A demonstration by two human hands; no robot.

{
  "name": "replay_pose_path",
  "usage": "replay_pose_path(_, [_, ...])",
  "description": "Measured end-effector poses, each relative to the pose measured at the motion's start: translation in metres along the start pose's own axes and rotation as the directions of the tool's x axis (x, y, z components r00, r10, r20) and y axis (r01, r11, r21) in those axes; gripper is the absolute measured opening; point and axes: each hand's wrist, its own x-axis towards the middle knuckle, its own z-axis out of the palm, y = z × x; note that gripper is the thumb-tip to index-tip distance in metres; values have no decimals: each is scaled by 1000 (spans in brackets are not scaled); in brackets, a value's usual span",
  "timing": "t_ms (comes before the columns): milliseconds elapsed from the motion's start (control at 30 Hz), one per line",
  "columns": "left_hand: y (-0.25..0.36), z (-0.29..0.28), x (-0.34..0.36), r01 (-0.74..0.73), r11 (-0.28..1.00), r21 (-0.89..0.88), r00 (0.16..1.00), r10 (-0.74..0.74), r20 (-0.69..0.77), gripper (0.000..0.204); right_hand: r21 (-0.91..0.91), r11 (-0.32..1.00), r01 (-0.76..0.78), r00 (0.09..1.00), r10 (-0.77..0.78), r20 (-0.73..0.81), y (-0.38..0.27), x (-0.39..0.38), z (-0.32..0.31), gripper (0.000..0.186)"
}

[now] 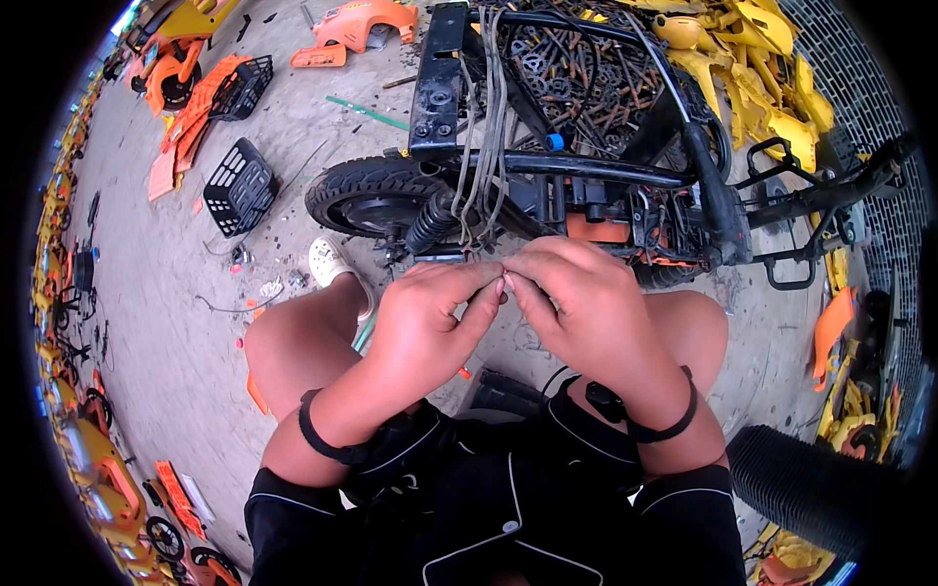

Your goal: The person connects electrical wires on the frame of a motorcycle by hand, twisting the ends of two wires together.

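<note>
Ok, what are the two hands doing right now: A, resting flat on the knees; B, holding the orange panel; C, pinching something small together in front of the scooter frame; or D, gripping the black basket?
C: the left hand and right hand meet fingertip to fingertip just below the dangling cables of the scooter frame.

Two black plastic baskets [240, 186] are lying on the concrete floor [156, 332] at upper left, w/ orange body panels [191, 122] sitting just beside the far one. An orange fairing piece [360, 26] is resting near the top edge. Yellow plastic panels [757, 68] are piling up at top right beside a brick wall [860, 88]. A black ribbed hose [811, 488] is poking in at lower right. A white clog [332, 264] is showing near the rear tyre [366, 193].
</note>
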Motion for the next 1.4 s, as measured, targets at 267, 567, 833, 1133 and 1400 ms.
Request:
replay_pose_path(267, [1, -1, -1, -14, 1000, 29, 999, 15, -38, 19, -118, 989, 86, 991, -97, -95, -3, 0, 10, 16])
replay_pose_path(567, [7, -6, -1, 132, 954, -270, 991, -129, 29, 16, 208, 973, -98, 988, 119, -93, -2, 2, 10, 14])
replay_pose_path(833, [17, -11, 2, 189, 924, -332, 981, -167, 93, 15, 332, 929, -165, 982, 187, -35, -2, 6, 2, 13])
replay_pose_path(1133, [16, -11, 1, 161, 923, -350, 986, -133, 103, 16, 355, 915, -193, 974, 222, -44, 2, 7, 1, 13])
replay_pose_path(1400, [15, -13, -2, 33, 968, -251, 994, -4, 112, 12, 303, 924, -232, 947, 285, -145, 15, 10, 3, 9])
